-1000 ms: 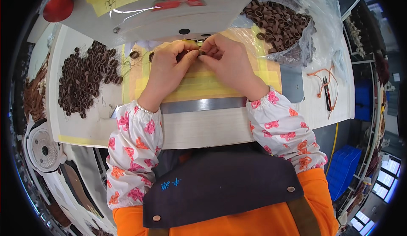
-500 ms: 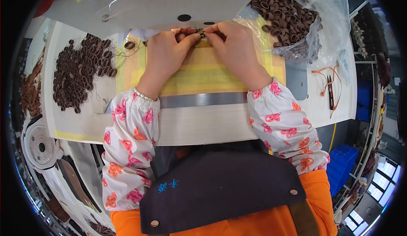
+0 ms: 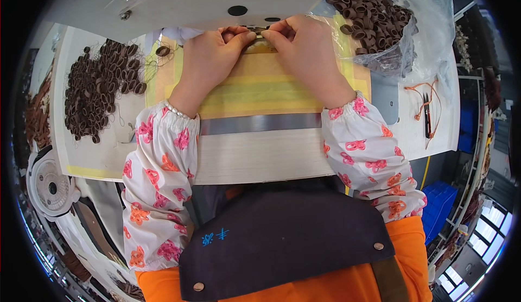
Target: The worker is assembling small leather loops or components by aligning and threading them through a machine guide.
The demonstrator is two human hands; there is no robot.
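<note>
At the frame's upper centre, left hand (image 3: 208, 58) and right hand (image 3: 307, 56), nearly closed, pinch a small piece (image 3: 259, 37), apparently aligning it; the next move calls for steadiness.

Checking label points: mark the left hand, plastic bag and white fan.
Left hand (image 3: 209, 57): head view, back of the hand.
Plastic bag (image 3: 434, 26): head view, bare right side.
White fan (image 3: 52, 188): head view, central hub.

The worktop (image 3: 260, 158) is brightly lit; windows (image 3: 484, 229) at lower right glare white; metal strip (image 3: 260, 124) gleams; fisheye distortion curves edges, corners black.
</note>
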